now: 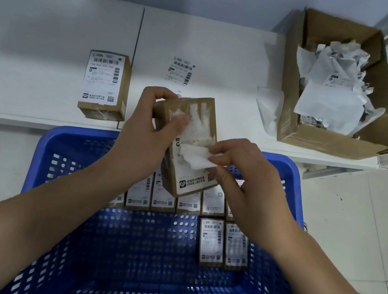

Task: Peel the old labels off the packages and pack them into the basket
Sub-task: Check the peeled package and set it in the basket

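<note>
Above the basket [79,142], the left hand [145,138] grips the package [200,122]; right hand [246,179] pinches its half-peeled label [196,157] at the near end.

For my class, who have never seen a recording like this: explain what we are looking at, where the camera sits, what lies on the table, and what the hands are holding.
There is no machine here. A person wears one wide-angle camera on the head, looking forward and down, so you see their own two bare arms.

The left hand grips a small brown package above a blue plastic basket. The right hand pinches the old label, a white strip partly peeled off the package; torn white residue shows above it.

The basket already holds labelled packages standing in rows.

On the white table stand another labelled package, a loose label sheet and an open cardboard box filled with crumpled paper scraps.
</note>
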`<state>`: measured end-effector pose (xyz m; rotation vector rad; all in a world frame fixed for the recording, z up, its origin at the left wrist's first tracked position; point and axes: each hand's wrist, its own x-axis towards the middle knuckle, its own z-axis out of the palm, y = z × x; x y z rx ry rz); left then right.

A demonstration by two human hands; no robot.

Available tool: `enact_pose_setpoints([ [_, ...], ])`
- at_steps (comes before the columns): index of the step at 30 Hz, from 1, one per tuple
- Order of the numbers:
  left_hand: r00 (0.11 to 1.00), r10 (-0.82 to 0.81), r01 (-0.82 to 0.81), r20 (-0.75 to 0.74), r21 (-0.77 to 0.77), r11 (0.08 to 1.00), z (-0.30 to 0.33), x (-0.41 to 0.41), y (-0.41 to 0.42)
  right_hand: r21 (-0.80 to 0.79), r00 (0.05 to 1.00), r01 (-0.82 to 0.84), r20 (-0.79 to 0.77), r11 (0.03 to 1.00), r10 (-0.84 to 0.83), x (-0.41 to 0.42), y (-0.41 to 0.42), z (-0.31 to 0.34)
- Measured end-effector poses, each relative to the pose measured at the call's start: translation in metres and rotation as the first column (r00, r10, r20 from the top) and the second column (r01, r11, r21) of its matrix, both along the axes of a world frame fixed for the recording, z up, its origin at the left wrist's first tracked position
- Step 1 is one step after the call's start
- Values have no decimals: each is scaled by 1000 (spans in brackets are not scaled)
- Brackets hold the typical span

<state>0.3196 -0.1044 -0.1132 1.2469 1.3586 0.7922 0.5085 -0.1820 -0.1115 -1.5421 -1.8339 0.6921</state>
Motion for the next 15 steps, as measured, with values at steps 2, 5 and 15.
enact_pose_setpoints([
  [2,1000,-5,5,8,-12,1000,-1,2,-3,-85,995,29,-92,996,-37,2,1,7],
  [5,997,-83,83,-2,-25,996,0,4,-6,-122,971,91,-207,988,-115,1,3,15],
  [15,972,-233,231,-20,-52,971,-4,11,-17,-221,939,241,-193,945,-285,1,7,9],
])
